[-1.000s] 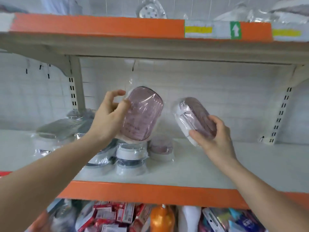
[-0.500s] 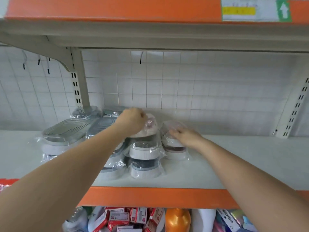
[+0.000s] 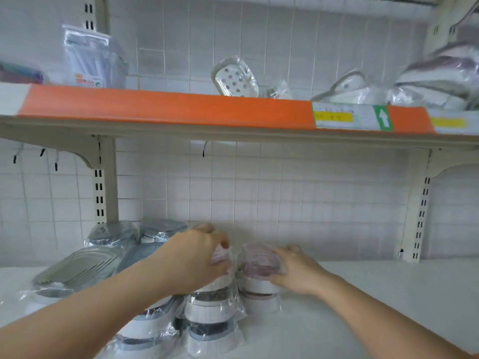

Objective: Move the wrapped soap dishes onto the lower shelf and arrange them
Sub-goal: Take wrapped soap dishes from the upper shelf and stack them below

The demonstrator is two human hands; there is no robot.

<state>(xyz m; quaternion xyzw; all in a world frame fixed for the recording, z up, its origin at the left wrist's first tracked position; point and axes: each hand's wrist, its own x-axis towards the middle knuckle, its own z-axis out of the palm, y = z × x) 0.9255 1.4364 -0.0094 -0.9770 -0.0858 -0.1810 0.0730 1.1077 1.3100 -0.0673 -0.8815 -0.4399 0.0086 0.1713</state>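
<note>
From the head view, both hands are working at the lower shelf [image 3: 363,294], a pale surface lying under the orange-edged upper shelf [image 3: 166,107]. The left hand [image 3: 197,257] is lying over the top of a wrapped soap dish [image 3: 220,257] that is capping a stack of wrapped dishes [image 3: 210,317]; its fingers are curling over the wrap, grasping that top dish. Just right of that stack, touching it, the right hand [image 3: 298,273] is cupping a purple-lidded wrapped soap dish [image 3: 259,265] from its right side, fingers bent round its edge, gripping it as it is sitting on another dish of the same kind. Left of the stack, more wrapped dishes are lying in a loose heap: a grey ribbed one [image 3: 75,270] is tilting toward the front, and others [image 3: 114,234] are leaning back by the slotted upright [image 3: 99,193].

On the upper shelf, directly above the stack, a white perforated soap dish [image 3: 236,79] in clear wrap is standing on edge. Further right, more wrapped dishes [image 3: 427,81] are piling up, blurred. Further left, a clear bagged pack [image 3: 93,58] is standing, its small coloured label too blurred to read. On the orange edge, right of the stack, a price label [image 3: 344,117] is showing a yellow band with unreadable print, and beside it a green tag [image 3: 383,117] is bearing a white upward arrow. A second yellow-banded label [image 3: 448,123] is sitting further right, also illegible.
</note>
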